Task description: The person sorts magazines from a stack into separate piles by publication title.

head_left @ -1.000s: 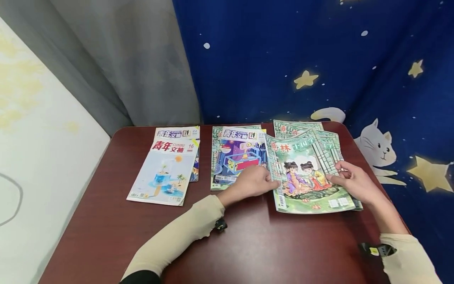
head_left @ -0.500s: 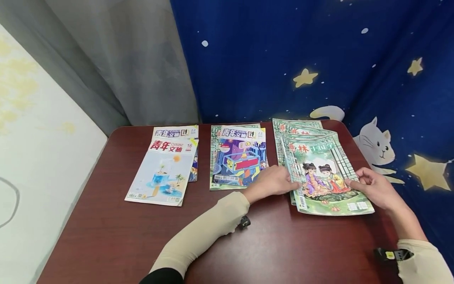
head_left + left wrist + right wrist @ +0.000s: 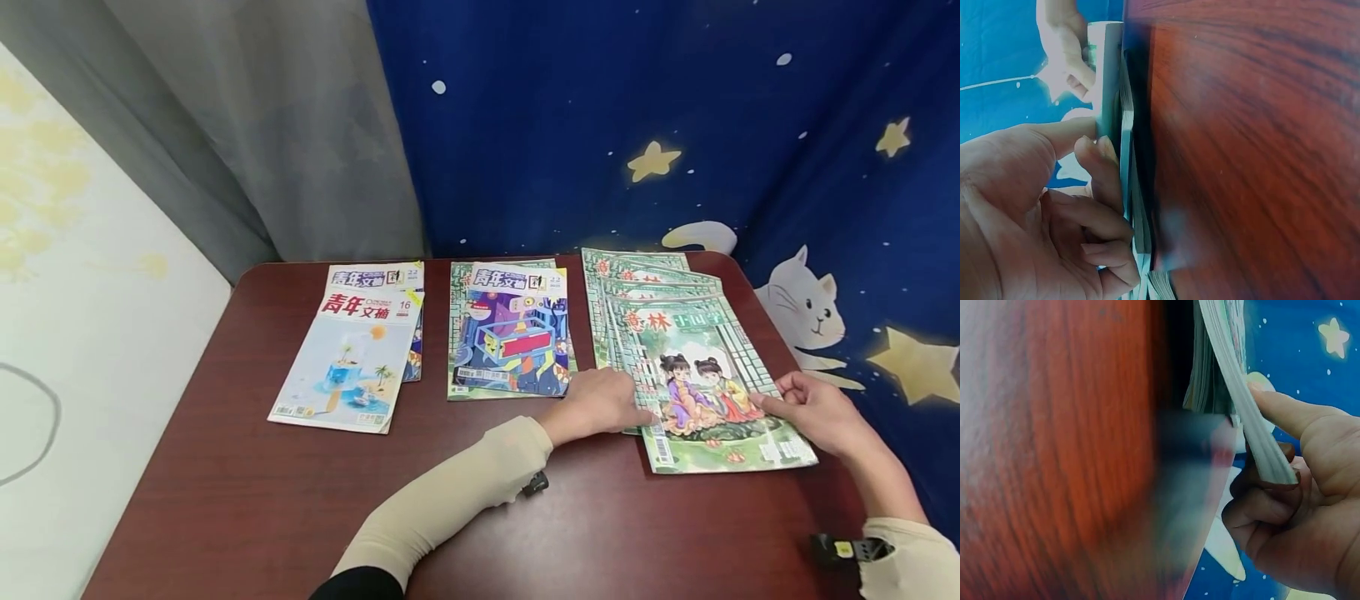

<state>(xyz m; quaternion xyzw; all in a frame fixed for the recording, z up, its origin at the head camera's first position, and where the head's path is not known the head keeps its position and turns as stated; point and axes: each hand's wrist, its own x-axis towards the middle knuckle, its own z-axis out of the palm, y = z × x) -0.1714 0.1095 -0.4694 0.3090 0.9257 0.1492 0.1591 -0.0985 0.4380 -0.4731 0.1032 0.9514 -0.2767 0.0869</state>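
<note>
Left hand (image 3: 600, 404) and right hand (image 3: 821, 417), fingers curled nearly closed, are above the table (image 3: 525, 533), where 2 piles, the left pile (image 3: 337, 358) and the middle pile (image 3: 517, 342), lie apart from the green stack (image 3: 597, 308) at the right end. Over that stack is the green magazine (image 3: 712, 392), pinched at its 2 long edges, 1 in each hand, thumbs on its front. It looks light and floppy, probably slippery and easily creased, so a gentle hold at both edges, thumb above and fingers beneath, should suit.
</note>
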